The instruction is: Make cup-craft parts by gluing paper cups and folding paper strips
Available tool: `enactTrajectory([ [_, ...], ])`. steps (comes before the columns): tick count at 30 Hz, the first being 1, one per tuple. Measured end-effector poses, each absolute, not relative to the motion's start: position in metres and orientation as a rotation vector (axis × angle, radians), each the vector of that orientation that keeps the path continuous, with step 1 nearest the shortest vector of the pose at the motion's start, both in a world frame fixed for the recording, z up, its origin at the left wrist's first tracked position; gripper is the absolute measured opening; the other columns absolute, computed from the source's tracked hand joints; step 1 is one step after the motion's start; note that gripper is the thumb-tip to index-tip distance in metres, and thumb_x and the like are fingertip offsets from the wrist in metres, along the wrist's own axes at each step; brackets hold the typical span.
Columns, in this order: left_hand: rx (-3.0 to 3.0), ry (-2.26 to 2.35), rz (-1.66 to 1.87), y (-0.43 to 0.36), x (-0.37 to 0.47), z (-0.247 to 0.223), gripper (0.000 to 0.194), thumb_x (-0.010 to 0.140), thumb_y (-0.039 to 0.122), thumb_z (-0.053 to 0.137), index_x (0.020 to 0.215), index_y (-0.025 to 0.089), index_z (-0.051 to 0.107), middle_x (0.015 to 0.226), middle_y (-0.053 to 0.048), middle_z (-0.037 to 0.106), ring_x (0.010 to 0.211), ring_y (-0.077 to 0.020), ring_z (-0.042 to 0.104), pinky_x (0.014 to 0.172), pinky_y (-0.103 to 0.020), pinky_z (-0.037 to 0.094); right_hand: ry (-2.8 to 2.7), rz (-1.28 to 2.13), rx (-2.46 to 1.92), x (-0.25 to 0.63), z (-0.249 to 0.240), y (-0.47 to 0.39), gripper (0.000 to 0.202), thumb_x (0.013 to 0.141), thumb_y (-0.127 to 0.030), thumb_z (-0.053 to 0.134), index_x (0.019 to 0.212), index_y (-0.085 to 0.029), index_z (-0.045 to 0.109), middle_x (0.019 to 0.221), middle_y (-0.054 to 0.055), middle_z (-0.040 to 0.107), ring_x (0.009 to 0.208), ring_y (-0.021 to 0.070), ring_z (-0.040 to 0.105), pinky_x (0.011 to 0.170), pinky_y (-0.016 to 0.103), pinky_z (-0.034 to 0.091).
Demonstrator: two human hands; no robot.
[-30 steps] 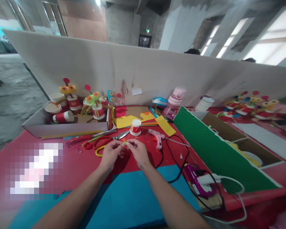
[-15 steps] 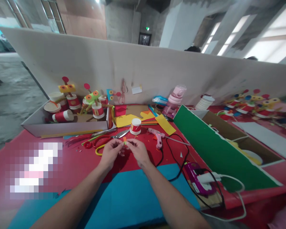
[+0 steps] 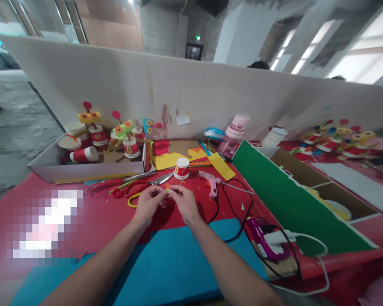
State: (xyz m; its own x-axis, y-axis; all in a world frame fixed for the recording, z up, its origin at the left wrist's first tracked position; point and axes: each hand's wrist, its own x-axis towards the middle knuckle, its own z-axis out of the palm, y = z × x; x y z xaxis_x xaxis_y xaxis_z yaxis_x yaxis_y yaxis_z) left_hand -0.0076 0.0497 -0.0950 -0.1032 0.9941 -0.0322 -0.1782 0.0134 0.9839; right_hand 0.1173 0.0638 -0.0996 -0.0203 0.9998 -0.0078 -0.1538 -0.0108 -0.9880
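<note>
While the small green-and-orange paper piece (image 3: pixel 167 187) is taken as the dial centre, the following positions apply. The piece is held above the red-covered tabletop (image 3: pixel 108 225), pinched between thumb and forefinger of both the left hand (image 3: pixel 149 205), entering from 7 o'clock, and the right hand (image 3: pixel 186 205), entering from 5 o'clock. Whether one strip or two joined scraps are gripped cannot be told, as most of it is covered by the fingertips.

An inverted white-and-red paper cup (image 3: pixel 181 169) is located at 1 o'clock, near the hands. A pink plastic glue gun (image 3: pixel 212 185) is laid at 3 o'clock, its nozzle turned toward the cup; a red light is shown on its body. A steel scissor blade (image 3: pixel 162 179) is positioned at 11 o'clock, and a yellow scissor handle (image 3: pixel 133 200) between 8 and 9 o'clock.

Caution: the piece may be creased or torn if it is pulled unevenly by the two grips. A burn may be caused if the nozzle is hot and is brushed by the right hand. The gun may be dragged if its black cord (image 3: pixel 217 211) is snagged by the right forearm.
</note>
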Motion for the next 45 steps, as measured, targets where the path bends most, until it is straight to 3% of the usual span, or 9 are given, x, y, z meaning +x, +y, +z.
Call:
enactTrajectory([
  [6,0.996,1.138,1.309,0.049,-0.009,-0.092,0.024,0.067,0.034,0.073,0.071,0.015,0.058,0.052,0.003,0.055,0.044,-0.0083,0.049,0.046,-0.021,0.045,-1.195,1.219,-1.094,0.118,-0.098,0.064,0.022,0.072,-0.032,0.066,0.089,-0.018,0.068,0.084,0.005,0.07,0.078,0.0181,0.064,0.073,0.03,0.051],
  [11,0.893,1.035,1.2,0.049,-0.014,-0.09,0.03,0.066,0.034,0.076,0.085,0.014,0.063,0.065,-0.001,0.063,0.055,-0.0101,0.056,0.053,-0.023,0.05,-1.287,1.097,-1.048,0.122,-0.094,0.064,0.017,0.074,-0.029,0.064,0.088,-0.02,0.058,0.079,0.001,0.063,0.072,0.0145,0.061,0.067,0.025,0.049],
  [21,0.969,1.105,1.3,0.054,-0.017,-0.101,0.027,0.063,0.033,0.077,0.075,0.014,0.064,0.052,0.003,0.058,0.046,-0.0083,0.051,0.049,-0.021,0.046,-1.529,0.942,-1.136,0.15,-0.079,0.063,0.024,0.079,-0.038,0.06,0.094,-0.02,0.058,0.083,0.002,0.065,0.075,0.0157,0.062,0.068,0.027,0.049],
  [24,0.993,1.099,1.315,0.053,-0.015,-0.1,0.028,0.064,0.035,0.076,0.078,0.014,0.063,0.052,0.003,0.057,0.048,-0.0098,0.053,0.051,-0.023,0.048,-1.56,0.678,-1.306,0.196,-0.067,0.067,0.027,0.083,-0.045,0.054,0.087,-0.02,0.06,0.087,0.005,0.066,0.077,0.0165,0.062,0.069,0.027,0.048],
  [29,1.007,1.133,1.305,0.052,-0.013,-0.1,0.028,0.064,0.035,0.076,0.076,0.014,0.062,0.049,0.004,0.055,0.047,-0.0099,0.052,0.049,-0.021,0.046,-1.6,0.283,-1.954,0.253,-0.072,0.087,0.033,0.083,-0.048,0.049,0.082,-0.017,0.06,0.08,0.01,0.067,0.075,0.0217,0.064,0.064,0.029,0.044],
  [32,1.028,1.146,1.297,0.052,-0.014,-0.101,0.027,0.064,0.035,0.075,0.076,0.014,0.062,0.048,0.004,0.055,0.046,-0.0098,0.051,0.048,-0.021,0.044,-1.721,0.322,-2.178,0.257,-0.08,0.098,0.032,0.079,-0.048,0.054,0.086,-0.017,0.062,0.082,0.012,0.069,0.081,0.0254,0.065,0.063,0.029,0.043],
  [37,1.088,1.154,1.279,0.05,-0.016,-0.098,0.023,0.067,0.033,0.072,0.074,0.014,0.061,0.049,0.003,0.057,0.045,-0.0095,0.051,0.049,-0.021,0.042,-1.617,0.339,-2.226,0.255,-0.084,0.105,0.023,0.073,-0.03,0.06,0.092,-0.017,0.062,0.091,0.013,0.07,0.084,0.0245,0.066,0.063,0.028,0.043],
  [40,1.111,1.154,1.266,0.049,-0.016,-0.096,0.022,0.067,0.032,0.071,0.074,0.014,0.061,0.048,0.003,0.057,0.045,-0.0094,0.051,0.049,-0.021,0.042,-1.374,0.51,-1.934,0.256,-0.08,0.103,0.021,0.071,-0.027,0.059,0.09,-0.017,0.059,0.081,0.01,0.069,0.073,0.0205,0.066,0.06,0.026,0.045],
  [45,1.064,1.138,1.305,0.05,-0.017,-0.093,0.025,0.065,0.034,0.073,0.074,0.014,0.06,0.048,0.003,0.056,0.044,-0.0088,0.049,0.048,-0.02,0.041,-0.872,1.181,-1.177,0.24,-0.062,0.091,0.021,0.065,-0.027,0.064,0.081,-0.019,0.054,0.061,-0.003,0.057,0.051,0.0109,0.055,0.05,0.023,0.047],
])
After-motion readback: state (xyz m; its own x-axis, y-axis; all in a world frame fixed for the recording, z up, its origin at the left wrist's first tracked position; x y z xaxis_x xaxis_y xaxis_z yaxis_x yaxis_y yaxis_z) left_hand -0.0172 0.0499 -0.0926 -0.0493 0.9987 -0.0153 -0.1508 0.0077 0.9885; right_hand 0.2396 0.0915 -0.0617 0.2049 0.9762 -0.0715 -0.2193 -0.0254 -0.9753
